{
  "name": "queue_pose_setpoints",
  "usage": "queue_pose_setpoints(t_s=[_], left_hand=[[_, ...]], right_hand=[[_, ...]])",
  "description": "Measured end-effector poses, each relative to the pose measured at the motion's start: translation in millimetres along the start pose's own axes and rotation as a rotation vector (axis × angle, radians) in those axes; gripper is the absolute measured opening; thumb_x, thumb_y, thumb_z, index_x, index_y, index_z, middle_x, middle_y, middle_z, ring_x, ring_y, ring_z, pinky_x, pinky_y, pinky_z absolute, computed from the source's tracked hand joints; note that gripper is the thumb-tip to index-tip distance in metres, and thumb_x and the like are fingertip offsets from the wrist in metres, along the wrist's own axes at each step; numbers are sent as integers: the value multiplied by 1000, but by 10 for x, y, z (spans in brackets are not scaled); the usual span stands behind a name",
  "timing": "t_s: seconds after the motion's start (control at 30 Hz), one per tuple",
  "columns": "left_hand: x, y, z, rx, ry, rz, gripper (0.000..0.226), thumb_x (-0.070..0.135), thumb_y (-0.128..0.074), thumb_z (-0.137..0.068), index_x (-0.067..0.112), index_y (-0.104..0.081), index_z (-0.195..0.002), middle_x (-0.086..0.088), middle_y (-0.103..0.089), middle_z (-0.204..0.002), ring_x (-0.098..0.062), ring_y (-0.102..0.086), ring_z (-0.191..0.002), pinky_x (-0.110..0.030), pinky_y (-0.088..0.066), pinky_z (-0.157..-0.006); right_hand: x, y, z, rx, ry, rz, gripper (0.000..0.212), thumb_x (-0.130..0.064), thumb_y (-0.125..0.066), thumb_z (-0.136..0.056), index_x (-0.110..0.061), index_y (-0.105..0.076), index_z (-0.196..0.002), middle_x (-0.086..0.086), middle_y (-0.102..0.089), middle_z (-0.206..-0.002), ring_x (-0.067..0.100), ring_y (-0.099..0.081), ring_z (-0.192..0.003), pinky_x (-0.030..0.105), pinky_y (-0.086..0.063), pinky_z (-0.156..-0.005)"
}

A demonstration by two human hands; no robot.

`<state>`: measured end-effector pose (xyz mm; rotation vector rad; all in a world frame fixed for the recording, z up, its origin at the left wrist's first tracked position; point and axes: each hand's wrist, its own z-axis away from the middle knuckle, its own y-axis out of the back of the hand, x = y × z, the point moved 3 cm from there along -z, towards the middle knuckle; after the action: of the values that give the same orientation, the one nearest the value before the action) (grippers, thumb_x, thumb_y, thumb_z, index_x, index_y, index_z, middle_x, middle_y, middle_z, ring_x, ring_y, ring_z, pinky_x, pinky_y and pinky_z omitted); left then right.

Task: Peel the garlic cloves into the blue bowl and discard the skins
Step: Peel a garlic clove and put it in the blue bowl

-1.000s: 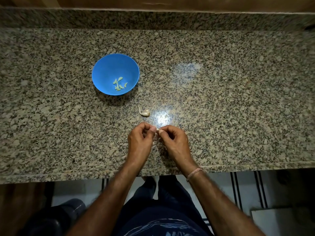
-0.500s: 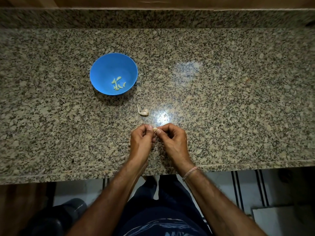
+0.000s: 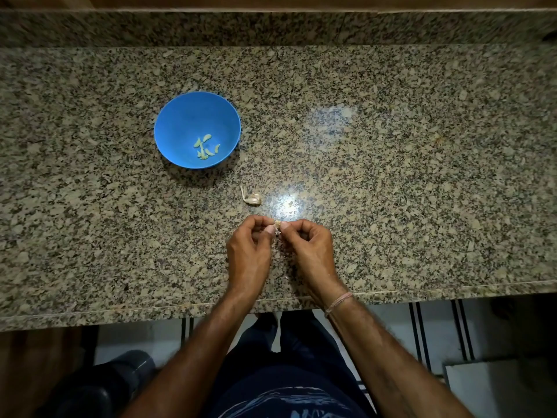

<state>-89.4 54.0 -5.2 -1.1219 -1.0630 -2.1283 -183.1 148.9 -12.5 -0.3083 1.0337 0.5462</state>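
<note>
The garlic clove [image 3: 276, 222] sat pinched between the fingertips of both hands, held just above the granite countertop [image 3: 391, 191] near its front edge. Only a small pale part of the clove showed; whether any skin remained on it could not be told.

The left hand [image 3: 248, 251] had its fingers curled inward, thumb and forefinger closed on the left end of the clove. The right hand [image 3: 310, 248] was curled the same way and pinched the right end, so that the thumb tips of the two hands nearly met. A thin pink thread band [image 3: 339, 303] circled the right wrist.

Just beyond the hands, slightly to the left, a remaining garlic piece [image 3: 251, 198] lay on the countertop — pale, with a short curved stem pointing away from the person. A bright reflection of a lamp lay on the stone just to its right.

Farther back and to the left stood the blue bowl [image 3: 180, 122], upright and well apart from the hands. Several peeled cloves [image 3: 206, 147] lay in its bottom, grouped toward the near-right side.

A raised granite ledge [image 3: 271, 28] ran along the far edge of the countertop. Below the front edge, dark clothing, pale floor tiles with dark stripes [image 3: 419, 333] and a dark rounded object [image 3: 120, 375] — not identifiable — were visible.
</note>
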Motion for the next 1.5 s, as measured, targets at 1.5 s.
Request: queue_pose_setpoints(t_s=[1.5], left_hand=[[-86, 80, -105, -120, 128, 187, 8, 15, -69, -99, 16, -74, -105, 0, -78, -97, -11, -76, -91, -29, -63, -84]], right_hand=[[-48, 81, -81, -188, 21, 122, 11, -16, -75, -95, -7, -77, -99, 7, -78, -95, 24, -75, -92, 35, -63, -85]])
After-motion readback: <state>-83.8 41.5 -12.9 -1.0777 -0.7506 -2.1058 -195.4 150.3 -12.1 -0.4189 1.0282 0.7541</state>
